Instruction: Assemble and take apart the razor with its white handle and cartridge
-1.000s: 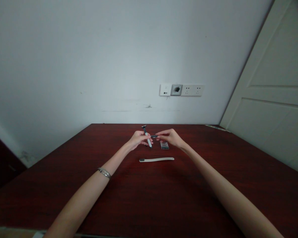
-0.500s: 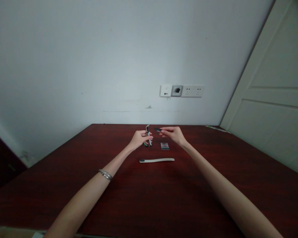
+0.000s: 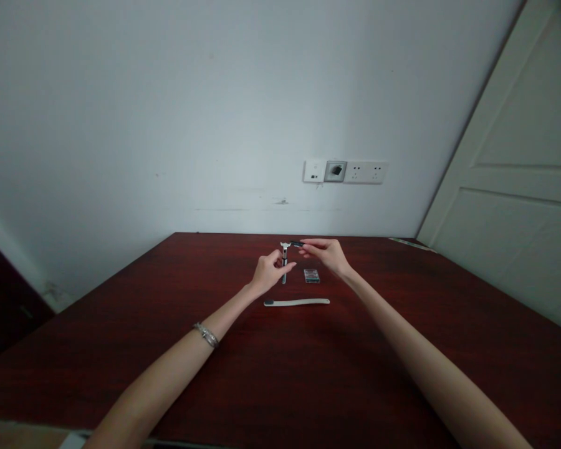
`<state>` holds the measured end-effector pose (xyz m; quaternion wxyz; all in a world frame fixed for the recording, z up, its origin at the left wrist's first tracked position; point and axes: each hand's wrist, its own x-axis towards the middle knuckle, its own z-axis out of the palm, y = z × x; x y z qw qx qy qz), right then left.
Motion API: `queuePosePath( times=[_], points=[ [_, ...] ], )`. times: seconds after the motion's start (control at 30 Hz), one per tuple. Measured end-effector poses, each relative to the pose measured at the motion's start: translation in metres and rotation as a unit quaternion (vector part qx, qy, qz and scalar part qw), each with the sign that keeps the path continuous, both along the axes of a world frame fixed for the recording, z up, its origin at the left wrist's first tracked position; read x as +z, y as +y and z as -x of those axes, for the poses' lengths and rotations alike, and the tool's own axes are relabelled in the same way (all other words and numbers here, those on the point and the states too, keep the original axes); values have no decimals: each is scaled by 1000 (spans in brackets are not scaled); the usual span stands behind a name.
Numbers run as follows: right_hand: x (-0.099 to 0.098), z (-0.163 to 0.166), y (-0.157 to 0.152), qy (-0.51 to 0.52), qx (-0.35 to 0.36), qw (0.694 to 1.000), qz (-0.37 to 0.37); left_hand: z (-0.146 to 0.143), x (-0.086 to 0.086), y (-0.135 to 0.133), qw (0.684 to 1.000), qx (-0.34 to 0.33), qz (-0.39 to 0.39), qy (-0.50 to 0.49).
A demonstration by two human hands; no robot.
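Over the far middle of the table, my left hand (image 3: 268, 272) pinches a razor handle (image 3: 285, 267), upright with its pale forked head at the top. The fork carries no cartridge. My right hand (image 3: 327, 253) is closed on a small dark razor cartridge (image 3: 296, 244), held between thumb and fingertips just right of the fork. The two look very close; whether they touch I cannot tell. Below my right hand, a small clear plastic case (image 3: 311, 276) lies on the table. Closer to me rests a slim white stick with a dark tip (image 3: 297, 302).
The dark red wooden table (image 3: 271, 374) runs back to a pale wall with sockets (image 3: 364, 173). At the far right, a thin flat strip (image 3: 411, 244) lies by the table's edge, near a white panelled door (image 3: 518, 187).
My left hand has turned the razor handle so its forked head faces me, and shifted it right, nearer the cartridge. My right hand stays about where it was, still gripping the cartridge.
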<state>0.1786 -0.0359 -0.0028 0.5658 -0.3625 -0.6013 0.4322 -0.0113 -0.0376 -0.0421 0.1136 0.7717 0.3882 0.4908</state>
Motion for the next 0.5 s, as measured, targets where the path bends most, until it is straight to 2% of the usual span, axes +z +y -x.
queuePosePath(
  times=[0.27, 0.5],
  points=[
    [3, 3, -3, 21, 35, 999, 11, -11, -7, -7, 999, -15, -30, 10],
    [6, 11, -10, 15, 55, 998, 4, -16, -4, -13, 999, -12, -35, 2]
  ],
)
